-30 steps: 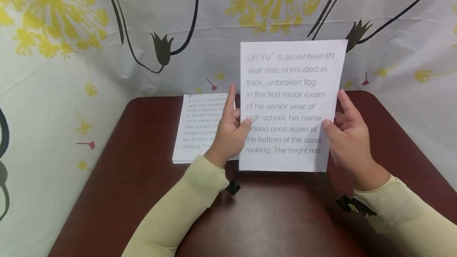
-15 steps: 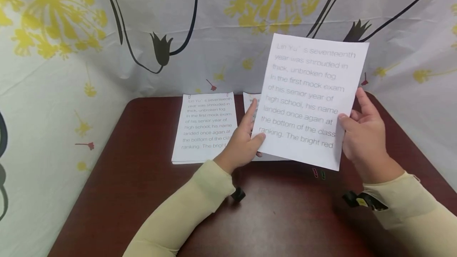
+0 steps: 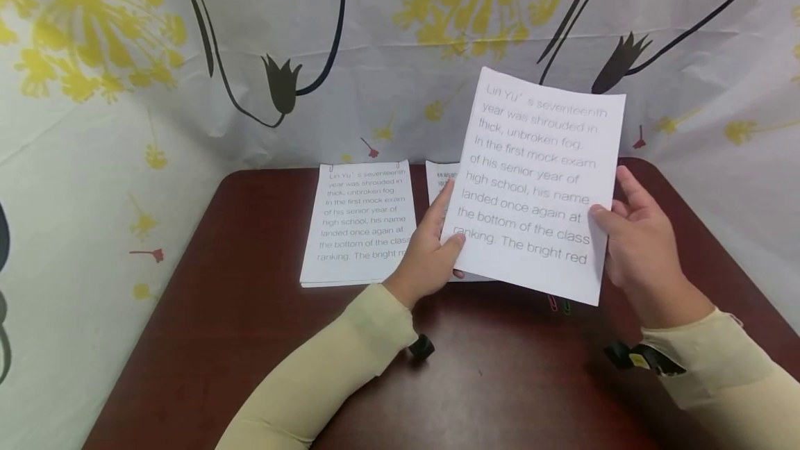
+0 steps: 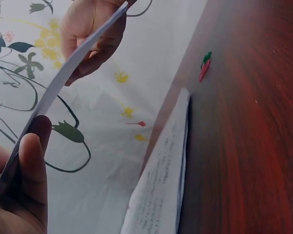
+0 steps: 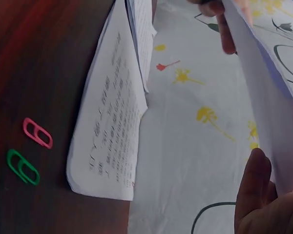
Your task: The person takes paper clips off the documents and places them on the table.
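A stack of printed white paper [image 3: 531, 186] with large English text is held up tilted over the table, its top leaning left in the head view. My left hand [image 3: 428, 255] pinches its lower left edge, thumb on the printed face and fingers behind. On the right edge my right hand [image 3: 644, 248] grips it the same way, index finger extended upward. Both wrist views show the paper edge-on, slightly bowed between the hands. Beneath it on the table lies another printed stack [image 5: 110, 122], mostly hidden by the held paper in the head view.
To the left on the dark red table [image 3: 219, 339] lies a stack of English-text sheets [image 3: 359, 228] with paper clips at its top corners. A pink paper clip [image 5: 37, 133] and a green paper clip [image 5: 23, 167] lie near the front. A flower-patterned cloth [image 3: 375, 75] hangs behind.
Both hands have carried the paper to the right and tilted it from nearly upright, uncovering the left stack. In the last half second its top has dipped slightly.
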Motion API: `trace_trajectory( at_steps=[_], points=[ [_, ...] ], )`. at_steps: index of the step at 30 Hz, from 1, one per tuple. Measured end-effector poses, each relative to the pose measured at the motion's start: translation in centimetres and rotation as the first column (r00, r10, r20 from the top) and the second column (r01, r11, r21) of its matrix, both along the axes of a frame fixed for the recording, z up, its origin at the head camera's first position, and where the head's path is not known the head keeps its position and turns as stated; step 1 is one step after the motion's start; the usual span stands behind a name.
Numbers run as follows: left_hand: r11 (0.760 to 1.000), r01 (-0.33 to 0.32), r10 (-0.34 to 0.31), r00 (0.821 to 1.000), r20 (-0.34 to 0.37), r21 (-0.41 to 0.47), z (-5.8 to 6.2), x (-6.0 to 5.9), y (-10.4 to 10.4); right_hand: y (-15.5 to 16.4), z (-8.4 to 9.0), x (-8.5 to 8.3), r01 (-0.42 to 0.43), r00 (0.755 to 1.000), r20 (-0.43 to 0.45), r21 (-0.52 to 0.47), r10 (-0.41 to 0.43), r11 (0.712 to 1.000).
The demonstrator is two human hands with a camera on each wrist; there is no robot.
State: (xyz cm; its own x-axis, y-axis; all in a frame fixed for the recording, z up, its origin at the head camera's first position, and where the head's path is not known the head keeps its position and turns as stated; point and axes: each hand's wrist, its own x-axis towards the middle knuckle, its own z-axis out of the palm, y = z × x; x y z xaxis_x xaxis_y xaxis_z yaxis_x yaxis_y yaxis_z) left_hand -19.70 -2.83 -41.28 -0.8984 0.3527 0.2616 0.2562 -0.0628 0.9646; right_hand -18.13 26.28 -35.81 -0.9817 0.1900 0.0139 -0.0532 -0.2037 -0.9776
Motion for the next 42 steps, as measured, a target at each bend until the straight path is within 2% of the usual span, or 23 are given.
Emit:
trace_trajectory(
  at_steps=[3, 9, 14, 16, 19, 20, 23, 25, 30, 33, 37, 38, 42],
  points=[
    [1.000, -0.019, 0.018, 0.999, 0.026, 0.014, -0.3, -0.3, 0.2, 0.1, -0.3, 0.2, -0.032, 0.999, 0.040, 0.015, 0.031, 0.999],
    [0.998, -0.045, 0.041, 0.996, 0.078, 0.052, -0.8, -0.6, 0.3, -0.1, -1.2, 1.1, -0.140, 0.990, 0.034, 0.079, 0.138, 0.987],
    [0.996, -0.036, 0.030, 0.997, 0.076, 0.082, -1.0, -0.6, 0.6, -0.1, -1.9, 2.2, -0.184, 0.982, 0.071, 0.163, 0.175, 0.969],
    [0.996, -0.026, 0.020, 0.998, 0.067, 0.089, -1.0, -0.5, 0.9, 0.0, -2.1, 2.7, -0.192, 0.980, 0.102, 0.251, 0.171, 0.949],
    [0.996, -0.015, 0.009, 0.997, 0.073, 0.091, -0.9, -0.3, 1.3, 0.2, -2.2, 3.4, -0.192, 0.979, 0.134, 0.393, 0.151, 0.899],
    [0.996, -0.015, 0.007, 0.997, 0.082, 0.091, -0.8, -0.2, 1.4, 0.3, -2.3, 3.6, -0.191, 0.980, 0.130, 0.406, 0.151, 0.894],
    [0.995, -0.001, -0.008, 0.996, 0.092, 0.104, -0.7, 0.1, 1.7, 0.6, -2.3, 4.2, -0.181, 0.982, 0.111, 0.389, 0.149, 0.903],
    [0.993, 0.014, -0.024, 0.996, 0.085, 0.113, -0.7, 0.3, 1.9, 0.8, -2.2, 4.4, -0.170, 0.985, 0.097, 0.349, 0.145, 0.922],
    [0.995, 0.052, -0.058, 0.996, 0.066, 0.090, -0.8, 0.3, 2.6, 1.5, -2.0, 4.0, -0.123, 0.991, 0.095, 0.367, 0.094, 0.922],
    [0.996, 0.065, -0.069, 0.996, 0.059, 0.068, -0.8, 0.0, 3.4, 2.3, -2.0, 3.5, -0.107, 0.991, 0.116, 0.446, 0.061, 0.889],
    [0.997, 0.066, -0.069, 0.994, 0.087, 0.045, -0.6, -0.5, 4.7, 3.6, -2.0, 2.6, -0.097, 0.987, 0.159, 0.599, 0.001, 0.795],
    [0.997, 0.062, -0.066, 0.993, 0.102, 0.041, -0.6, -0.6, 5.1, 4.0, -2.0, 2.3, -0.097, 0.985, 0.170, 0.606, -0.009, 0.790],
    [0.999, 0.047, -0.050, 0.985, 0.162, 0.018, -0.5, -1.0, 6.5, 5.6, -2.0, 1.3, -0.090, 0.978, 0.205, 0.589, -0.041, 0.803]
  ],
)
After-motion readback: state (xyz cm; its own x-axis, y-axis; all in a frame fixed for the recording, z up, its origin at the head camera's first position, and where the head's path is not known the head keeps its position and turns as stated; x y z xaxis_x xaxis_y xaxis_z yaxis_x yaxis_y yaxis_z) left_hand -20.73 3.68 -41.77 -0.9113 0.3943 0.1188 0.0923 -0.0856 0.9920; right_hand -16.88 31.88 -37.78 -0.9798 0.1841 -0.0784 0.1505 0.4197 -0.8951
